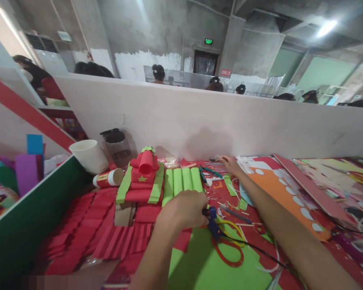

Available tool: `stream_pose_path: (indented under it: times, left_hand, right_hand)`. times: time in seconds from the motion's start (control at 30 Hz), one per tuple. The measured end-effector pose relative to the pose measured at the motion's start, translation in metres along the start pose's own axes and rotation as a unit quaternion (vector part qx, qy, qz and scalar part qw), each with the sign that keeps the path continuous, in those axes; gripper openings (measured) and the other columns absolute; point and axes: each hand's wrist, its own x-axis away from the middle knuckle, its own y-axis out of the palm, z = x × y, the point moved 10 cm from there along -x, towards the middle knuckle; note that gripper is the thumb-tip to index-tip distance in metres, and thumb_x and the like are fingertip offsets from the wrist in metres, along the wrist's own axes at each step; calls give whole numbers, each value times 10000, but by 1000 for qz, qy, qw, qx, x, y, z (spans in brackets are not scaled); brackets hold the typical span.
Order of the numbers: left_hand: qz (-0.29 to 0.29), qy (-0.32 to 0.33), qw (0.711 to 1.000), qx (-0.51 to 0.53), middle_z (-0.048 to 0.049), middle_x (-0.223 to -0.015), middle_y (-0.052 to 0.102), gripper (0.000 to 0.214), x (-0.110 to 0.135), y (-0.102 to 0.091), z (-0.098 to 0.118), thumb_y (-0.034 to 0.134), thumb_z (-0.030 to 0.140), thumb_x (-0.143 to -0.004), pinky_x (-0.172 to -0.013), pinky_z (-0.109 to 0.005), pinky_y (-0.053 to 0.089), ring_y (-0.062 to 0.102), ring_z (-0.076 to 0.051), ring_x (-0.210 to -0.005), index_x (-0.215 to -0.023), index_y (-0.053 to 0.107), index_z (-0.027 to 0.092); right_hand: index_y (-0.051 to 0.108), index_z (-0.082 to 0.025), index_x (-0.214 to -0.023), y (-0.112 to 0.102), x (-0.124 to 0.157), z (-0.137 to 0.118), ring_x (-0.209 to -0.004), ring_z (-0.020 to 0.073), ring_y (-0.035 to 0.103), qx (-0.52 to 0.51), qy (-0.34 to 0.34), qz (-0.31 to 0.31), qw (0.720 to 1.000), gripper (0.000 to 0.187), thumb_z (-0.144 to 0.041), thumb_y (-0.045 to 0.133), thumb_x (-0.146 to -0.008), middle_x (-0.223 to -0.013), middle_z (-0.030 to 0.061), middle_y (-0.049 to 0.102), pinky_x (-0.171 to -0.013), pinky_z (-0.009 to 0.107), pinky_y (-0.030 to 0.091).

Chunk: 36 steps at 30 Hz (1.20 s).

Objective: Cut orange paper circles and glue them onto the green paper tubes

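Note:
My left hand [184, 207] is closed, with its curled fingers on a dark blue glue gun [214, 227] whose black cable runs off to the lower right. My right hand [230, 165] reaches to the back of the table by the white partition; its fingers pinch at a small item too small to name. Beyond my left hand lie several rolled light green paper tubes [183, 179]. To their left stands a red paper model [142, 177] with a gold star and green strips. Beneath the glue gun are scissors handles [230, 251] and a green paper sheet [196, 266].
Green-handled pliers [210, 172] lie between my hands among paper scraps. Folded red paper strips [87, 225] cover the left side. A white cup [89, 155], a jug [116, 145] and a cardboard tube [109, 178] stand or lie at the back left. Orange card [272, 189] lies right.

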Motion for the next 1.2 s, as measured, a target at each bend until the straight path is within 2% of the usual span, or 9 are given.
stream_pose_path:
  times: [0.1,0.2,0.4,0.53,0.77,0.87,1.0,1.2]
  left_hand:
    - [7,5,1000,1,-73,-808,726,177,0,-1,1,702,384,-727,-511,-276,352,664,-235,-706,-793,692,220]
    - [8,11,1000,-1,-62,-785,719,154,0,-2,2,697,363,-727,-493,-276,320,648,-218,-669,-774,676,217]
    - [-1,11,1000,0,-48,-775,704,139,0,-2,3,683,353,-745,-499,-272,317,611,-181,-616,-766,664,217]
    - [2,4,1000,4,-45,-782,702,142,0,-1,1,684,359,-734,-486,-271,303,605,-183,-623,-771,669,223]
    - [-6,2,1000,3,-57,-823,714,150,0,-1,1,690,358,-749,-521,-269,344,625,-196,-666,-812,686,222]
    - [-5,-2,1000,2,-70,-839,717,158,0,-1,1,693,355,-751,-543,-271,369,638,-208,-698,-828,692,217]
    - [-5,0,1000,1,-72,-828,715,151,0,-1,1,675,349,-752,-545,-272,373,635,-209,-694,-825,693,218]
    - [-6,6,1000,-6,-68,-823,716,145,-3,2,1,661,345,-746,-529,-270,358,627,-202,-677,-813,692,220]
  right_hand:
    - [679,-167,-961,-15,-3,-9,-807,234,613,-29,-8,12,999,486,-535,362,-981,-718,52,640,-807,334,461]
    - [684,-146,-1037,-23,-5,-18,-830,229,629,-61,-16,16,998,573,-607,348,-981,-763,67,659,-823,332,469]
    - [609,-139,-1252,-21,-9,-26,-789,197,641,-126,-27,1,992,597,-620,422,-953,-870,85,718,-711,298,498]
    - [624,-153,-1237,-20,-10,-25,-659,158,583,-147,-30,1,989,553,-592,468,-940,-864,77,733,-642,284,483]
    - [661,-149,-1218,-20,-8,-25,-625,135,525,-150,-31,3,988,535,-573,509,-931,-871,61,699,-589,255,431]
    - [688,-147,-1169,-21,-7,-26,-617,135,505,-142,-27,11,989,528,-581,511,-926,-760,20,638,-584,249,412]
    - [720,-150,-966,-30,-6,-25,-573,134,453,-126,-16,48,991,492,-592,509,-921,-613,-25,509,-564,251,375]
    - [641,-173,-724,-39,-7,-12,-534,125,366,-128,16,108,986,465,-576,495,-905,-546,-49,394,-551,256,335]
